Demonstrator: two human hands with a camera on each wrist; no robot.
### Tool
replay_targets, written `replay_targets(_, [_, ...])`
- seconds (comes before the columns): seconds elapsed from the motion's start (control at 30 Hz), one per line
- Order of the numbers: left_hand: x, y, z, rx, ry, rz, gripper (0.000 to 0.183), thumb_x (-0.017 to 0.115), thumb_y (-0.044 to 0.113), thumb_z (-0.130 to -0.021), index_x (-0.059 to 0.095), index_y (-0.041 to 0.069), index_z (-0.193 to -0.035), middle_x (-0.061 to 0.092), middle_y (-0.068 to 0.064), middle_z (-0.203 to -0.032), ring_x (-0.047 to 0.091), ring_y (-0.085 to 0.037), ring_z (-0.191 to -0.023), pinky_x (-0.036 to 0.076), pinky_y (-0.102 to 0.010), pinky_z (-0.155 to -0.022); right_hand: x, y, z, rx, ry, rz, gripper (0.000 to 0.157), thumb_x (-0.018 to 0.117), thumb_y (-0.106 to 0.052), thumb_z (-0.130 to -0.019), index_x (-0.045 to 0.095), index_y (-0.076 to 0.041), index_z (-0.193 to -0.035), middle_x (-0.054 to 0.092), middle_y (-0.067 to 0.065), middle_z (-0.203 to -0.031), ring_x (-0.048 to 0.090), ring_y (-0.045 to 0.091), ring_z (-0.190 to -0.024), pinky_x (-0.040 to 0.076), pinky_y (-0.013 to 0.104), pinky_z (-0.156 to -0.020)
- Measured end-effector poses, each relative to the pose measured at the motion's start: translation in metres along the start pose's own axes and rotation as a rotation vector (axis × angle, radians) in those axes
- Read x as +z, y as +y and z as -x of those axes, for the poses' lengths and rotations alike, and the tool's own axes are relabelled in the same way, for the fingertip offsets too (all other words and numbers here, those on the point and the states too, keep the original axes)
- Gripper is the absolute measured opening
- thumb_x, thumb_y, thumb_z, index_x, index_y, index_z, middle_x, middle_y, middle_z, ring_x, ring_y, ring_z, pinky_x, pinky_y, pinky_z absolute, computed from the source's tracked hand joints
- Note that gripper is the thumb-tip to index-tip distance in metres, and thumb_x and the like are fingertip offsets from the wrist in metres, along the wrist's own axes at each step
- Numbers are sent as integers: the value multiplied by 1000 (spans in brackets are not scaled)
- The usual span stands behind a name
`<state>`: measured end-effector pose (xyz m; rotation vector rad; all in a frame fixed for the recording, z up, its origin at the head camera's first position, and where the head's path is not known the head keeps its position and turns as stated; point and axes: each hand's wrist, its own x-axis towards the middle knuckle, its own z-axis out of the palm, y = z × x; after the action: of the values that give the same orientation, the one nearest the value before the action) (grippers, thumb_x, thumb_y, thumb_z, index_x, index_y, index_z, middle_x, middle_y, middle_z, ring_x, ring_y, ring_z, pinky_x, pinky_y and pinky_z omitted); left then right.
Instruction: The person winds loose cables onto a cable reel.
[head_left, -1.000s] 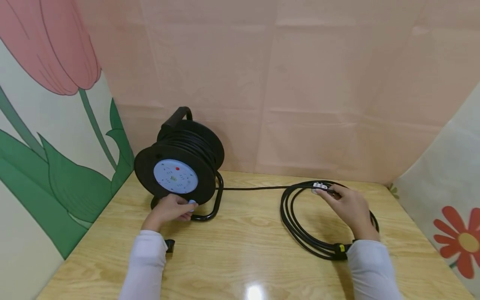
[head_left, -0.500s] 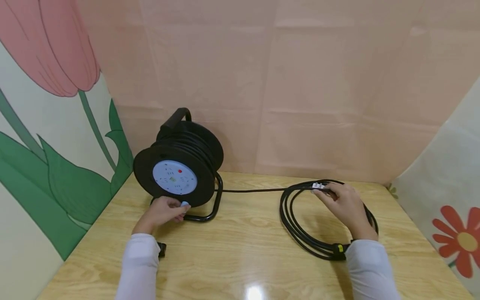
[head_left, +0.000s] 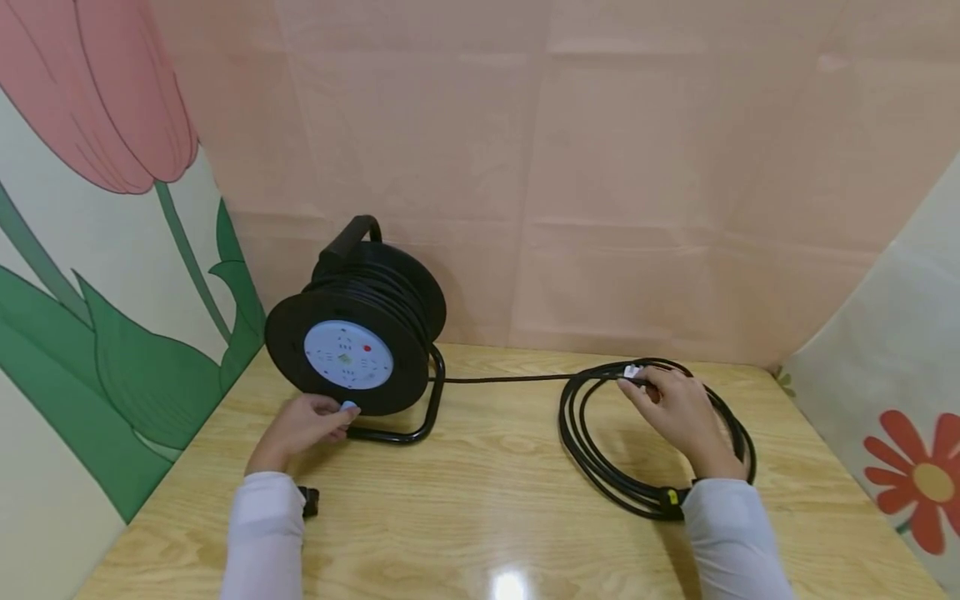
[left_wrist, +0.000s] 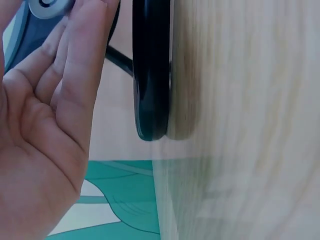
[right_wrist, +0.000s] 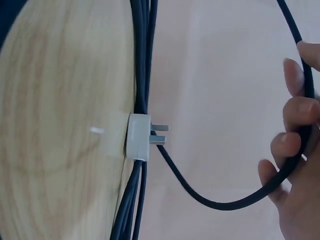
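A black cable reel [head_left: 285, 342] stands at the left on a tubular frame, with black cable wound on its drum. Its pale round socket plate [head_left: 348, 354] has a red dot. Low on the disc, my left hand [head_left: 300, 427] pinches the small pale crank knob [head_left: 348, 406]; the left wrist view shows the knob's ringed end [left_wrist: 50, 6] by the fingers. At the right, my right hand [head_left: 681, 417] curls its fingers round a loop of black cable [right_wrist: 225, 205]. A white plug [right_wrist: 138, 137] with metal pins lies against the coiled cable [head_left: 588, 446].
One stretch of cable [head_left: 510, 380] runs straight from the reel to the coil. The frame's black tube [left_wrist: 150, 75] rests on the wooden table [head_left: 465, 500]. A pink sheet [head_left: 637, 167] hangs behind, and a flower-printed panel [head_left: 97, 250] borders the left side.
My left hand and the crank knob have swept left along the reel's bottom. The disc has turned clockwise, its red dot moving right and down. The right hand has shifted slightly left.
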<state>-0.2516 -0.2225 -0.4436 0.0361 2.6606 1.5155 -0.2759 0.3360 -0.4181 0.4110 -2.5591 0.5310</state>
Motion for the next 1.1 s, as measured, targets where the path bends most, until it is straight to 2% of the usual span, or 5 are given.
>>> replay_targets(0.3, [-11, -2, 3, -27, 65, -47, 41, 75, 40, -89, 74, -1, -95, 74, -6, -84, 71, -21, -77, 59, -34, -74, 4, -3, -2, -29, 44, -33, 31, 75, -38, -91, 59, -19, -72, 39, -4, -59, 36, 19, -59, 27, 38, -66])
replay_targets(0.53, [-19, -3, 7, -49, 151, -31, 50, 76, 45, -88, 73, -3, -98, 74, -7, -84, 70, -21, -77, 60, -36, -74, 7, -9, -3, -87, -1, -67, 19, 64, -27, -100, 70, -10, -98, 43, -4, -68, 37, 19, -67, 24, 38, -68])
replay_targets(0.67, [-23, -2, 11, -72, 186, -6, 54, 76, 47, -87, 72, -5, -102, 74, -7, -84, 71, -23, -80, 60, -36, -74, 12, -8, -3, -91, -4, -39, 20, 68, -32, -98, 73, -13, -99, 43, -8, -64, 40, 15, -63, 26, 39, -71])
replay_targets(0.93, [-30, 0, 14, -74, 237, -6, 57, 73, 51, -89, 72, -4, -104, 74, -6, -84, 72, -26, -82, 58, -35, -75, 14, -6, -1, 10, -22, 5, 28, 72, -51, -90, 71, -24, -81, 49, -10, -60, 42, 13, -53, 35, 31, -52])
replay_targets(1.1, [-32, -1, 15, -82, 245, 36, 55, 72, 49, -90, 71, -5, -104, 75, -6, -85, 73, -25, -83, 59, -35, -77, 16, -8, 0, 8, -83, -18, 23, 68, -43, -95, 69, -22, -85, 49, -8, -62, 42, 14, -55, 33, 31, -51])
